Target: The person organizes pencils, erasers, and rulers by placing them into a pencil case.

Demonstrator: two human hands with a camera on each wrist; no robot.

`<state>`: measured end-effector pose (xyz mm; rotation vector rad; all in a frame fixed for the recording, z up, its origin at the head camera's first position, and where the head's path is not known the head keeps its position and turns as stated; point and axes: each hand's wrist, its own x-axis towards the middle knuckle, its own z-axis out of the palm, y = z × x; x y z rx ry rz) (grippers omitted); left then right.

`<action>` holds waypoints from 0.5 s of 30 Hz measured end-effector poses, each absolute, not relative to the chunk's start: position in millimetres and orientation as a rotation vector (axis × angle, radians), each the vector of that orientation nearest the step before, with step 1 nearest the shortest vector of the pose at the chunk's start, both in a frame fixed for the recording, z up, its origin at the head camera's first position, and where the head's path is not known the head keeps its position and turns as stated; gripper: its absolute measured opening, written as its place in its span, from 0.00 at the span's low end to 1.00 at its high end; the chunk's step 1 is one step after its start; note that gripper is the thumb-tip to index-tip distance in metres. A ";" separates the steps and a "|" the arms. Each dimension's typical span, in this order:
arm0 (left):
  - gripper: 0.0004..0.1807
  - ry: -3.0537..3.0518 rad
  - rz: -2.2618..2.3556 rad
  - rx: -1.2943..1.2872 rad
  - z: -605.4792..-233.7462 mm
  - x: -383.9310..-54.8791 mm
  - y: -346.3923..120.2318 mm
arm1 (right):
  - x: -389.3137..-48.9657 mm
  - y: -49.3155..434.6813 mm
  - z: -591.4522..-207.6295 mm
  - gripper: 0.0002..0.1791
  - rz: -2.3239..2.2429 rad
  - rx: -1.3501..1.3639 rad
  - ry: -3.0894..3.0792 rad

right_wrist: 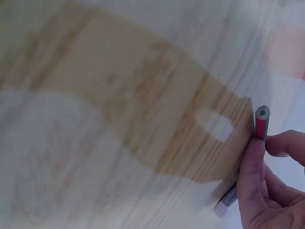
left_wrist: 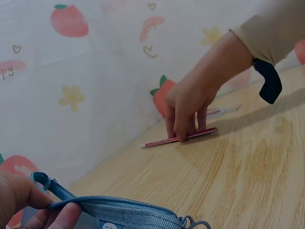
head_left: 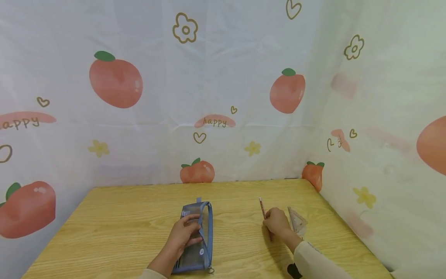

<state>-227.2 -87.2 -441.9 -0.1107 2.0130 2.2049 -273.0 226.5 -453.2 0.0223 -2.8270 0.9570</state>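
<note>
On the worktop (head_left: pixel 122 221) lies a blue zip pouch (head_left: pixel 192 257), its mouth parted; the left hand (head_left: pixel 184 235) has its grip clamped on the zip edge, thumb opposed to fingers. Farther right, the right hand (head_left: pixel 277 221) pinches a red pencil (left_wrist: pixel 163 141) between thumb and fingers; whether the pencil touches the surface cannot be told. Just beside this hand lies a transparent set square (head_left: pixel 297 221).

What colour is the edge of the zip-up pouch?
The pouch's edge is blue, and it shows best in the left wrist view.
</note>
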 end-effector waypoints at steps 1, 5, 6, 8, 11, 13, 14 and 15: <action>0.26 2.013 2.205 -0.110 -442.2 -227.4 -87.2 | -272.0 226.0 -453.2 0.11 0.982 0.009 -2.821; 0.26 2.011 2.207 -0.119 -442.0 -227.3 -86.8 | -267.9 221.9 -453.4 0.11 1.093 -0.041 -2.789; 0.26 2.010 2.208 -0.120 -442.0 -227.3 -86.8 | -266.8 220.3 -453.6 0.11 1.120 -0.042 -2.779; 0.26 2.007 2.212 -0.122 -442.1 -227.2 -86.7 | -264.0 216.3 -453.2 0.11 1.185 -0.030 -2.753; 0.26 2.005 2.216 -0.117 -442.6 -227.2 -87.1 | -259.8 209.5 -452.3 0.12 1.289 0.005 -2.714; 0.26 2.004 2.216 -0.114 -443.0 -227.2 -87.0 | -257.2 205.0 -451.9 0.13 1.360 0.022 -2.694; 0.26 2.003 2.217 -0.114 -443.0 -227.1 -86.9 | -256.3 202.9 -452.2 0.13 1.381 0.028 -2.690; 0.26 2.004 2.216 -0.115 -442.8 -227.0 -86.7 | -255.5 200.7 -452.4 0.13 1.396 0.027 -2.688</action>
